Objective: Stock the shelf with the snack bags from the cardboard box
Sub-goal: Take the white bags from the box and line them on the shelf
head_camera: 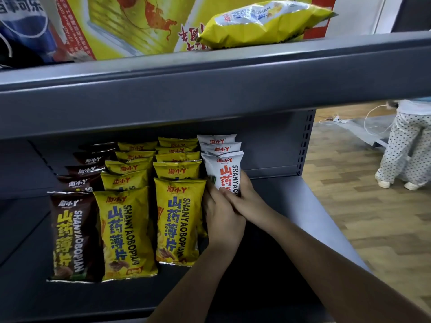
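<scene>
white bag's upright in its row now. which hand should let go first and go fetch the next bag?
Probably the left hand. It rests low against the front white bag, beside the yellow row. The right hand wraps the bag's right side and steadies it, so it should hold on.

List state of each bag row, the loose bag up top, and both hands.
Brown bag row: upright, filed front to back.
Two yellow bag rows: upright, filed front to back.
White bag row: upright, shortest, set back from the shelf's front.
Front white bag: upright, gripped by both hands.
Left hand: on bag.
Right hand: on bag.
Yellow bag on upper shelf: lying flat.
</scene>
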{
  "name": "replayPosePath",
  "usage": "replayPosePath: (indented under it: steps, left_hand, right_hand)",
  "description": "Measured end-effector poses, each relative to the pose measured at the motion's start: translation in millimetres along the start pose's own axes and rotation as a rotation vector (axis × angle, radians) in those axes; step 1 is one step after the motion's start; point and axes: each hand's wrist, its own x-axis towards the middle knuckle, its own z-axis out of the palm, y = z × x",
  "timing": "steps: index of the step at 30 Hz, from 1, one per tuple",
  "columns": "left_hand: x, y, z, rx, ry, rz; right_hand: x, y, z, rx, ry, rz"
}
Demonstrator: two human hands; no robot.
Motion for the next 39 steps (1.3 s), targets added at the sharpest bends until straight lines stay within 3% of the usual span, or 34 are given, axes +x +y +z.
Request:
replayPosePath:
  steps: [15, 25, 39]
  left_hand:
    - [-48.5, 14.1, -23.4, 0.022, 0.086, 0.237]
    - [-87.7, 4.9, -66.7, 0.254, -0.070, 0.283]
    - [-146.4, 0.9, -89.2, 0.291, -0.140, 0.365]
  right_hand:
    - [-31.7, -7.8, -6.8, -0.223, 0.144, 0.032]
    - [-106.9, -18.4, -15.2, -0.613, 0.144, -0.117]
    - [-205.5, -39.0, -28.8, -0.612, 0.187, -0.169]
